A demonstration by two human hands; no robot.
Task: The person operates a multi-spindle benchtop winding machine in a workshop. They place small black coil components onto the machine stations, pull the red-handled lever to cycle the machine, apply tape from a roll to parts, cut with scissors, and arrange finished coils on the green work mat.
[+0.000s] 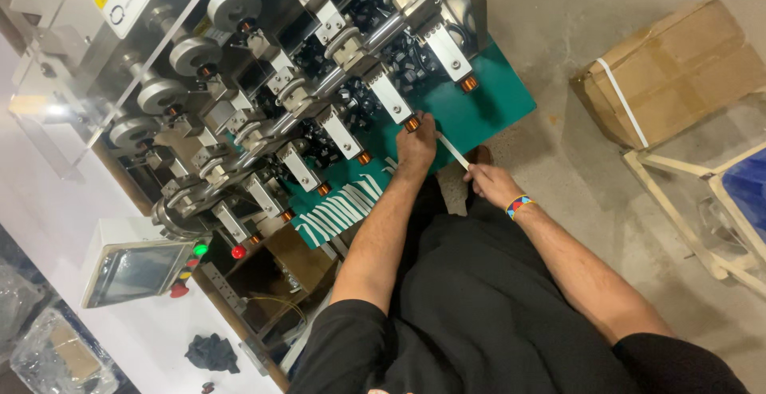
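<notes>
My left hand rests on the green machine table, fingers at the copper-coloured tip of one winding spindle. A thin white strip runs from that hand to my right hand, which pinches its lower end. A striped wristband sits on my right wrist. Several similar white strips lie in a row on the green surface to the left of my left forearm.
A multi-station winding machine with several metal arms fills the upper left. A control screen with red and green buttons sits at the lower left. A strapped cardboard box and a wooden frame stand on the concrete floor to the right.
</notes>
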